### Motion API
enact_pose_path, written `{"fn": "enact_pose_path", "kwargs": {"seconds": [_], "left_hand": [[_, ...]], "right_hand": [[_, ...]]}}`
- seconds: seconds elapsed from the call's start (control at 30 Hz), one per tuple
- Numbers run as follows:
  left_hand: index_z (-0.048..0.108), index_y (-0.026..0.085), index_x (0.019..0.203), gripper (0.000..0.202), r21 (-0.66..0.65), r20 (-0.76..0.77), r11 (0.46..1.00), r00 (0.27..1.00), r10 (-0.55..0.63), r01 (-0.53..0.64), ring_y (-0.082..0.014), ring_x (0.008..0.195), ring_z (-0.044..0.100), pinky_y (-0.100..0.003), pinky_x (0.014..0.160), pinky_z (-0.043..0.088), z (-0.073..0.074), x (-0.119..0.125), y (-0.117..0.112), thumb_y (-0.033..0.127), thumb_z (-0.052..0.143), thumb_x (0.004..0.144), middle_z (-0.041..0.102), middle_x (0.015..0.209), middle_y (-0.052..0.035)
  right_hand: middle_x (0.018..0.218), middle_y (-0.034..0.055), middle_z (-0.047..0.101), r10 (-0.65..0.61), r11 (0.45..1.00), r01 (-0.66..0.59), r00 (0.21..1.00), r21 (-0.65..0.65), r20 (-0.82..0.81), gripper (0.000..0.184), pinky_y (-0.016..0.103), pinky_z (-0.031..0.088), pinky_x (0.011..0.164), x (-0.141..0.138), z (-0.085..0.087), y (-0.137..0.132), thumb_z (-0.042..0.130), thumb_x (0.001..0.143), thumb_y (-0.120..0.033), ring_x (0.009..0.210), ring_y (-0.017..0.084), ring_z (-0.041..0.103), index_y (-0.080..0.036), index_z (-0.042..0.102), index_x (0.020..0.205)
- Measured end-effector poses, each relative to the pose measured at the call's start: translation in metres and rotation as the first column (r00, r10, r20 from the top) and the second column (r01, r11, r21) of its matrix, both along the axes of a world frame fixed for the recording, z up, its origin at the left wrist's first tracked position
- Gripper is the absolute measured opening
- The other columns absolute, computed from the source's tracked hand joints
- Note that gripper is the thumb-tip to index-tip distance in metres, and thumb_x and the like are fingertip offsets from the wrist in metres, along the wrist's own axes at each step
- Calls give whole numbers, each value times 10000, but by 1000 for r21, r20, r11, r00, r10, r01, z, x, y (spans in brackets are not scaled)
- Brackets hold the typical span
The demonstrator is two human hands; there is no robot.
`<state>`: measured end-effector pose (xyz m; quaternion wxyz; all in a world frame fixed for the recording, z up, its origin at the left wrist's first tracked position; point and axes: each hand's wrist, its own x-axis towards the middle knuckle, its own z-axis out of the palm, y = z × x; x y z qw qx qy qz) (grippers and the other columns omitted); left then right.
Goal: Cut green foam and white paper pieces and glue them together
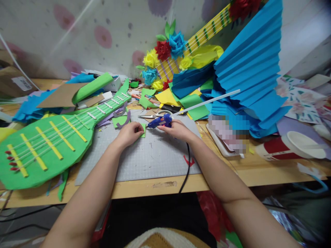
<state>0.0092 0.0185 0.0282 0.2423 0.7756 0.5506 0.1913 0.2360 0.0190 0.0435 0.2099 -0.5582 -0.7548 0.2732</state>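
Note:
My right hand (176, 130) grips a blue hot glue gun (160, 122) with a long white glue stick (207, 102) sticking out behind it; its nozzle points left at a small green paper piece (143, 132). My left hand (130, 133) is closed, pinching that green piece down on the grey cutting mat (144, 160). The gun's black cord (187, 168) runs off the table's front edge.
A green paper guitar (49, 144) lies at the left. Scissors (151, 116) rest behind the gun. A yellow guitar with paper flowers (168, 57), a blue pleated fan (248, 69), a red cup on its side (289, 148) and paper scraps crowd the wooden table (258, 172).

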Motion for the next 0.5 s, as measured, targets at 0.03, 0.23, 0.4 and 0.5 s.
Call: {"fn": "enact_pose_path", "kwargs": {"seconds": [0.03,0.23,0.4,0.5], "left_hand": [[620,171,724,110,3,-1,1000,1000,0,0,-121,640,494,-247,591,358,0,0,0,251,545,716,598,735,-10],[619,172,733,104,-6,-6,1000,1000,6,-6,-120,633,492,-246,588,355,0,1,0,245,547,717,591,723,-6],[620,172,737,103,-19,-9,1000,1000,16,-16,-119,619,489,-246,581,354,3,2,-1,244,549,716,587,707,-4],[621,173,737,108,-14,-14,1000,1000,9,-10,-121,622,490,-247,577,352,2,1,0,250,549,716,584,706,-5]], "right_hand": [[666,33,607,-1,1000,1,1000,0,7,374,254,402,625,0,0,0,532,752,-534,681,154,547,-179,642,712],[761,55,643,-35,999,35,998,4,48,358,282,417,672,-4,4,0,529,766,-516,747,180,572,-183,659,775],[839,68,661,-45,999,44,998,23,44,337,295,425,716,-6,6,-1,531,778,-492,800,190,584,-188,669,822],[834,70,665,-53,998,51,998,37,46,356,291,427,718,-6,4,0,527,776,-505,803,188,586,-182,672,817]]}}
